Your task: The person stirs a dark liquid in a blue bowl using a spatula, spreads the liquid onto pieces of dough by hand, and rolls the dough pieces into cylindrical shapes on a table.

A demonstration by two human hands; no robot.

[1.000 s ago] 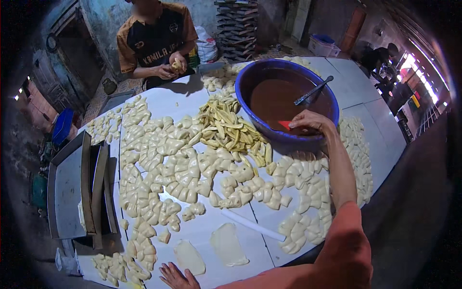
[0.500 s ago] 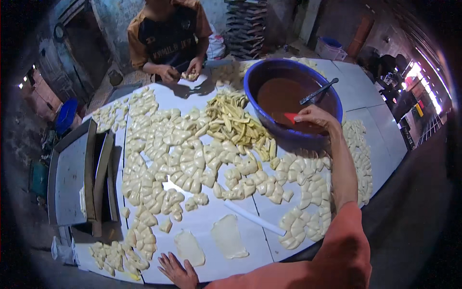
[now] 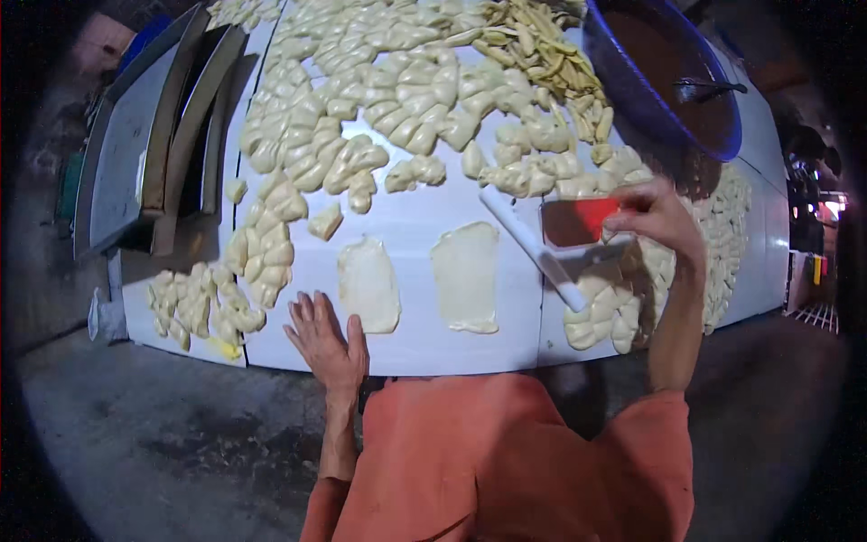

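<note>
Between the fingers of my right hand (image 3: 664, 217) is a red scraper (image 3: 595, 218), its blade coated with brown paste. It hangs over the table beside a white rolling pin (image 3: 531, 246). My left hand (image 3: 329, 350) lies flat at the table's near edge, fingers spread, holding nothing. Close to it are two thin, flattened dough sheets: a left one (image 3: 368, 285), whose lower edge is next to my thumb, and a right one (image 3: 465, 276). A blue-purple basin (image 3: 735, 137) of brown paste stands at the far right, with a dark-handled utensil (image 3: 709, 88) in it.
Many pale dough pieces (image 3: 411, 95) cover the middle and far side of the white table (image 3: 424, 352). Yellowish peeled strips, like banana (image 3: 542, 54), are heaped near the basin. Metal trays (image 3: 135, 135) lean at the left. More dough pieces (image 3: 722, 244) line the right side.
My right hand has come from the basin toward me with the scraper, which now carries brown paste. The view has tilted down, leaving the person opposite out of sight. My left hand remains flat.
</note>
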